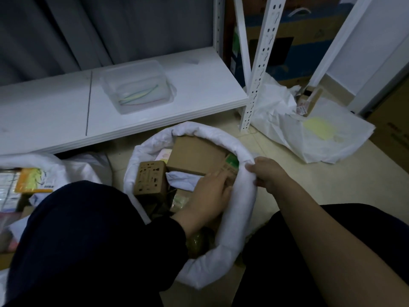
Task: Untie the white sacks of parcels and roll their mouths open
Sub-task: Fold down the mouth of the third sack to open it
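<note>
Just the head cam here. The middle sack (234,218) sits on the floor tiles between the person's knees, and its rolled rim (199,129) is a fat, soft white sausage of woven-looking plastic, looping round in a ring. The stretch that matters is on the right side, running away from the person, sandwiched between both hands. The left hand (208,193) is inside the mouth, fingers (221,180) together and fairly straight, pressing the inner face. The right hand (269,173) is outside, curled round the roll with the thumb (252,166) over the top, so I'd guess the right does the next turn downward. Inside are stiff cardboard boxes (194,156) and a printed brown carton (150,178). The left sack (66,167) looks rolled open too. The right sack (321,138), past the shelf post (259,69), is crumpled and slack, so probably next
</note>
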